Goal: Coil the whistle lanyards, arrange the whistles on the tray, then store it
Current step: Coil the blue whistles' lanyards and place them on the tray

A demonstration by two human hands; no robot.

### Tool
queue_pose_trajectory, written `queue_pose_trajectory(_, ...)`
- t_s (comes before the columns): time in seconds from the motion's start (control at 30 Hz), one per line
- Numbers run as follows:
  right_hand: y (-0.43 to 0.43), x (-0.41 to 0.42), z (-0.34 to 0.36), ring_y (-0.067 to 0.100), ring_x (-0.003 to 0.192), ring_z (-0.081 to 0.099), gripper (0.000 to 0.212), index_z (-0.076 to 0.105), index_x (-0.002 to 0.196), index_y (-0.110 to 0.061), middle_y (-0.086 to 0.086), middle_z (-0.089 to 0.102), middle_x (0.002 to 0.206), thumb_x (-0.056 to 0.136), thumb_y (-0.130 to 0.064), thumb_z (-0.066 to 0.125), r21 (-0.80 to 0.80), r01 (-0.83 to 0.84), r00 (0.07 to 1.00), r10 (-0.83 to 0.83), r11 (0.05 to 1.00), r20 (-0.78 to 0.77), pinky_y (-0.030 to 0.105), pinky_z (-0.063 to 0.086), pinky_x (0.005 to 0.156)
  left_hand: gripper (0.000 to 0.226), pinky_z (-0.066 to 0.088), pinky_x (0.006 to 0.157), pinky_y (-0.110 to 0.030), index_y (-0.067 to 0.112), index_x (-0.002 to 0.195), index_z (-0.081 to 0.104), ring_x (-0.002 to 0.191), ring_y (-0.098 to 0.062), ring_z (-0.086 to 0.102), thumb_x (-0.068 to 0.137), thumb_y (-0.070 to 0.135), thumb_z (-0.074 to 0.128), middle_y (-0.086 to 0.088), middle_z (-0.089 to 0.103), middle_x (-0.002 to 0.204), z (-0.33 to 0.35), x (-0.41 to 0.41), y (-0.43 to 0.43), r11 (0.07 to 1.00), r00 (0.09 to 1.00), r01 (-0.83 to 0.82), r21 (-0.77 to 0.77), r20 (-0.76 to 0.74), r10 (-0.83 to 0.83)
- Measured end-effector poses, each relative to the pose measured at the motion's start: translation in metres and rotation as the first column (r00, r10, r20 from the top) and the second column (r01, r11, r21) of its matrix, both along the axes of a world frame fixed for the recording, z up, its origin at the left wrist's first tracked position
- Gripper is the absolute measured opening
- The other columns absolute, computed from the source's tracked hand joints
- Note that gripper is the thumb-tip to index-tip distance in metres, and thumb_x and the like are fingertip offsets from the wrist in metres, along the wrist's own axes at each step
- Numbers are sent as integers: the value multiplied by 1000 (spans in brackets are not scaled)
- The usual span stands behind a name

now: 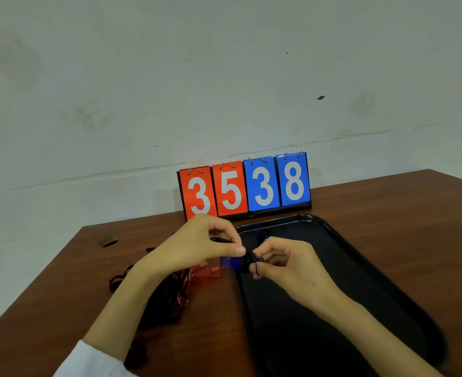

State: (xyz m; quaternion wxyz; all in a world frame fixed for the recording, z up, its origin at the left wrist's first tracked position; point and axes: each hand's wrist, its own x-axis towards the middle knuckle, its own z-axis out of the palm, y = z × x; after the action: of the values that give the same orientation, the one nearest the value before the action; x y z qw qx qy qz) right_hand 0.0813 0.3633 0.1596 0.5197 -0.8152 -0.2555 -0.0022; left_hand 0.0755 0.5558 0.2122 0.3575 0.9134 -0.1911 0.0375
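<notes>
Left grip (197, 248) pinching the black lanyard (247, 261) of the blue whistle (230, 262), just over the left rim of the tray (278, 220). Right grip (287, 265) pinching the same cord, above the tray. Red whistle (205, 272) and tangled lanyards (167, 297) on the desk (387, 208), left of the tray. Scoreboard (246, 186) upright behind the tray.

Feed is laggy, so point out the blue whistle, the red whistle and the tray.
blue whistle (230, 262): head view, on its blue body.
red whistle (206, 272): head view, on its red body.
tray (330, 336): head view, on its bare floor.
</notes>
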Motion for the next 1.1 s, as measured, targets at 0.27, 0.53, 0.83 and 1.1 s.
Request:
queue_pose_trajectory(0.27, 0, -3, 7, 18, 74, 71, 13, 66, 85, -10, 5, 73, 79, 78, 1, 65, 312, -170, 957, 232, 935, -173, 23, 57, 67, 34, 33, 44, -17, 14, 75, 63, 47, -11, 41, 80, 46, 53, -4, 51, 59, -11, 0, -1, 956, 903, -8, -294, -412, -120)
queue_pose_trajectory(0.53, -3, -2, 7, 19, 71, 71, 13, 65, 92, -3, 12, 73, 77, 80, 1, 63, 496, -16, 973, 128, 868, -191, 21, 55, 64, 21, 49, 88, -31, 7, 103, 62, 83, -12, 61, 96, 11, 42, 0, 64, 82, -24, 2, -19, 925, 894, -99, -366, -441, -79)
queue_pose_trajectory(0.83, 1, 3, -5, 2, 74, 67, 18, 65, 85, -25, -5, 70, 78, 78, -9, 70, 342, 318, 947, -311, 884, -77, 21, 54, 72, 19, 22, 34, -16, 14, 95, 49, 38, -5, 27, 100, 28, 37, 5, 43, 55, -27, 2, -30, 918, 816, -167, -359, -573, -76)
queue_pose_trajectory(1.1, -2, 8, -13, -6, 76, 62, 17, 66, 90, -28, -18, 64, 78, 78, -17, 71, 119, 415, 899, -427, 902, 101, 9, 48, 70, 12, 39, 61, -16, 29, 84, 50, 64, -1, 52, 92, 37, 50, 7, 57, 77, -19, -8, -42, 960, 995, -83, 268, -26, 93)
